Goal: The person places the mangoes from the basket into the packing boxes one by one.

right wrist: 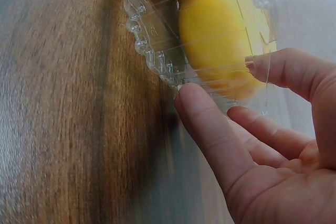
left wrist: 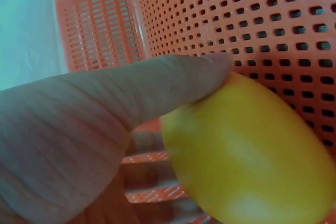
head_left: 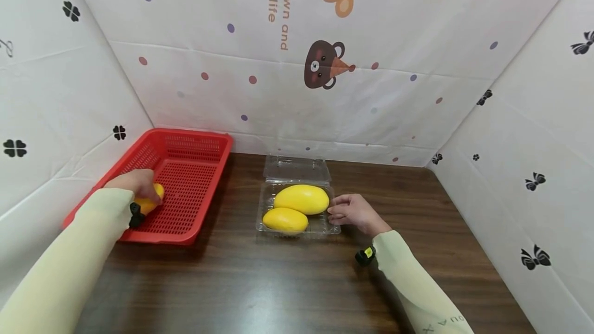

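Observation:
In the head view my left hand [head_left: 137,183] reaches into the red plastic basket [head_left: 192,238] and grips a yellow mango [head_left: 147,205]. The left wrist view has my thumb lying over the top of that mango [left wrist: 247,150], with other fingers partly hidden behind it. An opened clear plastic clamshell box [head_left: 297,170] holds two more yellow mangoes, a larger one [head_left: 301,199] behind a smaller one [head_left: 285,220]. At the box's right end is my right hand [head_left: 355,214]. Its spread fingertips [right wrist: 194,95] touch the clear rim in the right wrist view.
The basket stands at the left, close to the patterned cloth wall [head_left: 51,117]. Under everything is a dark brown wooden tabletop [head_left: 223,282]. Another cloth wall [head_left: 520,133] borders the table at the right. The box's lid lies folded back toward the rear wall.

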{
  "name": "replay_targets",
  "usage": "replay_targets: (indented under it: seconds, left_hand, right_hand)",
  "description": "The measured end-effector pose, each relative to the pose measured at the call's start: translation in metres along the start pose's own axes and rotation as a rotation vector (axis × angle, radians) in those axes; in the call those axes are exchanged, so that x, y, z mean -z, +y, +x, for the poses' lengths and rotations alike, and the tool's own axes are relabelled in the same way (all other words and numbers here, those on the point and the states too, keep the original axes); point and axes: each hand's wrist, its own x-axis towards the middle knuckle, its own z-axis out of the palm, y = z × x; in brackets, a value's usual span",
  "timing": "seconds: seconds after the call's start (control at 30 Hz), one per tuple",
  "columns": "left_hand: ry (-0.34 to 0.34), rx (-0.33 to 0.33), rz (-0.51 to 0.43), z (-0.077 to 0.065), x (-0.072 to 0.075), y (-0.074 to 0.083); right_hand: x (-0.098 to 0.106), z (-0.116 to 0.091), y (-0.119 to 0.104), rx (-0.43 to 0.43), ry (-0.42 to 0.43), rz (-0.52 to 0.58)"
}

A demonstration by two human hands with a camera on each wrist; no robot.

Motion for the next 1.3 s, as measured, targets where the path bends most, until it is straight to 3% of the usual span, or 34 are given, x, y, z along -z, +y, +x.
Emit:
replay_targets:
  seconds: [0.23, 0.43, 0.7, 1.03, 1.3]
  left_hand:
    - [0.147, -0.149, 0.088, 0.008, -0.005, 0.003]
    - [0.270, -0.259, 0.099, 0.013, -0.006, 0.013]
    - [0.299, -0.330, 0.089, 0.002, 0.001, 0.037]
    - [0.320, -0.339, 0.061, -0.011, 0.004, 0.061]
    - [0.367, -0.387, 0.049, -0.019, 0.003, 0.086]
  right_hand:
    - [0.000, 0.000, -0.002, 0.001, -0.002, -0.010]
    - [-0.001, 0.001, -0.003, -0.003, 0.006, -0.008]
    - [0.000, 0.004, 0.000, -0.007, 0.007, -0.015]
    - [-0.001, 0.003, -0.001, -0.006, 0.010, -0.023]
    - [0.001, 0.002, -0.001, -0.006, 0.005, -0.016]
